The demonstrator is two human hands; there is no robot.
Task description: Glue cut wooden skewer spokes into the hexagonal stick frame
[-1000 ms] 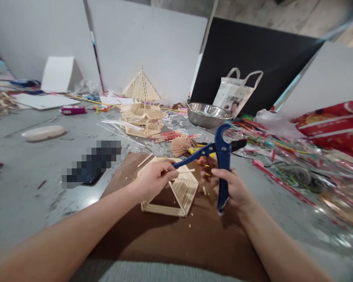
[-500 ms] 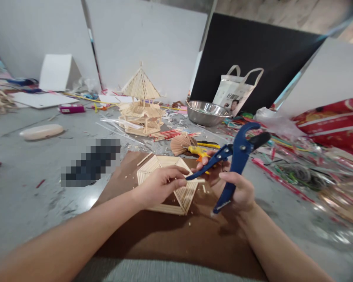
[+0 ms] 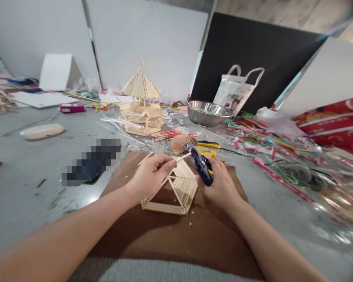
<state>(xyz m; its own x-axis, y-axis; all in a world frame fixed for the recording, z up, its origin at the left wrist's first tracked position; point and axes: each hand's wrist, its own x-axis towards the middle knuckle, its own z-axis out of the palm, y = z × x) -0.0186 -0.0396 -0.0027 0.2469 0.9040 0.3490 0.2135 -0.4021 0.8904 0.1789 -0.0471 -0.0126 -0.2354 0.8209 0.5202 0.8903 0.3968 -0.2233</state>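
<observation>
Pinched in my left hand (image 3: 153,174) is a thin wooden stick (image 3: 182,157), its far end at the jaws of a blue pipe cutter (image 3: 201,166). My right hand (image 3: 219,182) is wrapped round the cutter's handles. Below both hands a hexagonal panel of wooden sticks (image 3: 164,208) lies on a brown mat (image 3: 170,239). Sticks fill its right side; an open triangle shows brown mat at the front. My left hand hides part of its left side. A yellow hot glue gun (image 3: 206,151) lies partly hidden behind the cutter.
A stick-built pavilion (image 3: 141,102) stands at the back, with a steel bowl (image 3: 208,113) to its right. A yellow utility knife (image 3: 208,144) and a folded brown fan (image 3: 179,144) lie beyond the mat. A pixelated dark object (image 3: 91,162) is left, plastic scraps (image 3: 300,172) right.
The cutter has swung down and left in my right hand, its jaws now at the stick's end. My left hand has risen slightly to the left with the stick.
</observation>
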